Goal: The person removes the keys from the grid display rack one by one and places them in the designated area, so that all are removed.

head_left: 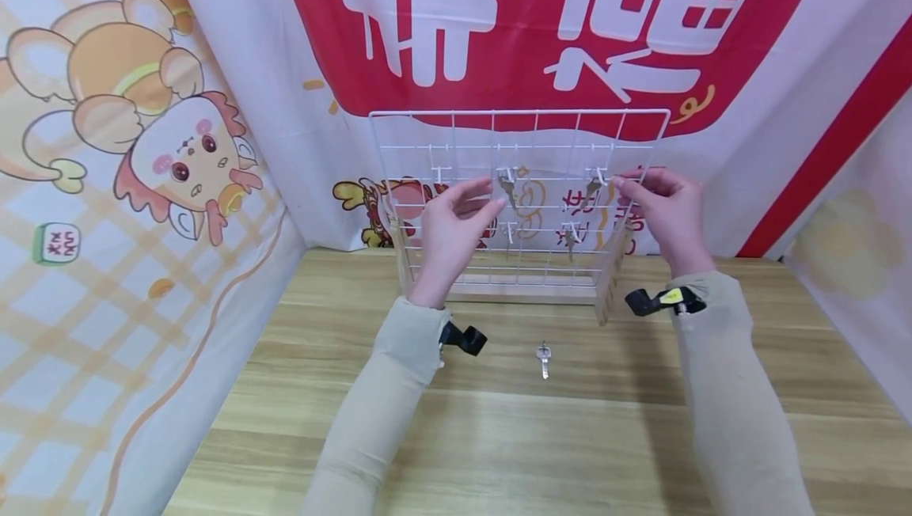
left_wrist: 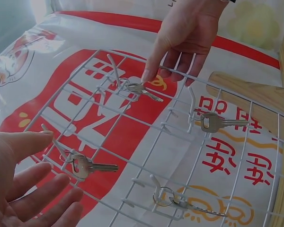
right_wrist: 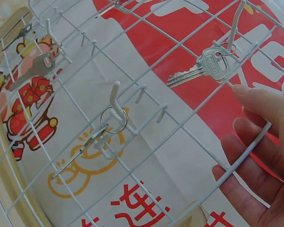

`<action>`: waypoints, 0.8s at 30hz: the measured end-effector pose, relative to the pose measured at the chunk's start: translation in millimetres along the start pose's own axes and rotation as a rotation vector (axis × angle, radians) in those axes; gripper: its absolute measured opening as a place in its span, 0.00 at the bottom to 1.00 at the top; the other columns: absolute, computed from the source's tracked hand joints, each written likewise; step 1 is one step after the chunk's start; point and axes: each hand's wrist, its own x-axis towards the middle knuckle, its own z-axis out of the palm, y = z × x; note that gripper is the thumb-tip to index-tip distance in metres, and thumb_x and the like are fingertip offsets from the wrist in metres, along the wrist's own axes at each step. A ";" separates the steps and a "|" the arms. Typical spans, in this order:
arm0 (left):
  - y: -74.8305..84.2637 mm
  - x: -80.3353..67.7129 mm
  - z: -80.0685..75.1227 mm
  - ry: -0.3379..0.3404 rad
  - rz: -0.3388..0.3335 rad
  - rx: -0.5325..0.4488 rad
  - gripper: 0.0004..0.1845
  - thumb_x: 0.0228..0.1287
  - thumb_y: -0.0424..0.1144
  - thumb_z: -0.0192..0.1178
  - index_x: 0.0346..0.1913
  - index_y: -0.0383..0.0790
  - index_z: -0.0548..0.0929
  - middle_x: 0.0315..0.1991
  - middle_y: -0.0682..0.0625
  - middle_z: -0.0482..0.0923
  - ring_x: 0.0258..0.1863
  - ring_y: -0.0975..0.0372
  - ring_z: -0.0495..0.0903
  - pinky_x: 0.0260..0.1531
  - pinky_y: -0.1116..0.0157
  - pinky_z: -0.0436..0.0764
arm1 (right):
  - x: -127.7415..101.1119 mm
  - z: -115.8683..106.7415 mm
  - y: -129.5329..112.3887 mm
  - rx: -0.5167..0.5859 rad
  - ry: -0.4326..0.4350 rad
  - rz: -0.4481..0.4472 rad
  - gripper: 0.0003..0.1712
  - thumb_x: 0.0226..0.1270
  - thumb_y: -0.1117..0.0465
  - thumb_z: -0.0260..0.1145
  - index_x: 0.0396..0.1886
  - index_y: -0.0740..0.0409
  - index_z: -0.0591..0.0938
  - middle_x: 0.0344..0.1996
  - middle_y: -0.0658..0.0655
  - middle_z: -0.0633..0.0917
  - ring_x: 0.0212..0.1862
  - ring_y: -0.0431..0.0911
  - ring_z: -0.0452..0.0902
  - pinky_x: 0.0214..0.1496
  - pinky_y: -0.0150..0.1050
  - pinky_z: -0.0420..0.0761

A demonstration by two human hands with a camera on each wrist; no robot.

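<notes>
On the wooden table [head_left: 641, 437], nearest the person, a loose key [head_left: 544, 358] lies flat in front of the wire rack [head_left: 520, 144], roughly below the rack's middle and apart from both hands. Both sleeved forearms reach over the table toward the rack, each with a small black camera at the wrist.

The rack is a white wire grid standing upright in a wooden base [head_left: 523, 291] at the far edge of the table, with small white hooks on it. Four keys hang from those hooks.

The left hand [head_left: 450, 229] is raised in front of the rack's left half with its fingers straight and relaxed, gripping nothing; in the left wrist view its fingertips [left_wrist: 35, 187] sit just beside the key on the left hook [left_wrist: 87, 165] without clearly touching it. The right hand [head_left: 666, 211] is at the rack's upper right. Its fingers are loosely extended, and its forefinger [left_wrist: 151, 64] points down at the key on the right hook [left_wrist: 141, 89], the tip just beside or touching it; I cannot tell which. Nothing is pinched.

Two more keys hang lower on the rack: one on a ring [right_wrist: 85, 142] and one plain [left_wrist: 217, 122].

Behind the rack hangs a red and white printed cloth [head_left: 534, 25].
</notes>
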 end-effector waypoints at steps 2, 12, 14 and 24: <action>0.2 2.1 1.9 -0.001 -0.010 0.010 0.21 0.63 0.44 0.74 0.57 0.43 0.86 0.52 0.52 0.86 0.47 0.64 0.85 0.47 0.67 0.84 | -1.1 0.9 -0.9 0.004 0.005 -0.009 0.30 0.59 0.40 0.75 0.56 0.51 0.87 0.50 0.54 0.85 0.49 0.46 0.83 0.51 0.32 0.83; -3.2 14.5 9.7 0.020 -0.010 0.026 0.19 0.63 0.43 0.74 0.56 0.44 0.87 0.50 0.53 0.86 0.45 0.66 0.85 0.45 0.67 0.85 | -5.6 3.2 -4.8 0.002 0.027 0.020 0.29 0.58 0.39 0.75 0.56 0.47 0.88 0.51 0.54 0.85 0.50 0.45 0.82 0.54 0.33 0.82; -4.9 16.7 10.7 0.031 -0.010 0.034 0.19 0.63 0.43 0.74 0.55 0.44 0.88 0.49 0.53 0.87 0.44 0.66 0.85 0.44 0.67 0.85 | -5.9 3.8 -3.8 -0.002 0.032 0.007 0.28 0.59 0.39 0.75 0.56 0.47 0.88 0.51 0.54 0.85 0.50 0.45 0.82 0.54 0.33 0.82; -6.9 22.8 15.1 0.044 0.023 0.040 0.15 0.64 0.41 0.73 0.52 0.44 0.89 0.44 0.55 0.87 0.41 0.66 0.84 0.41 0.67 0.85 | -6.1 6.1 -0.8 -0.026 0.050 -0.005 0.30 0.59 0.38 0.74 0.57 0.48 0.87 0.50 0.54 0.86 0.50 0.46 0.82 0.52 0.33 0.82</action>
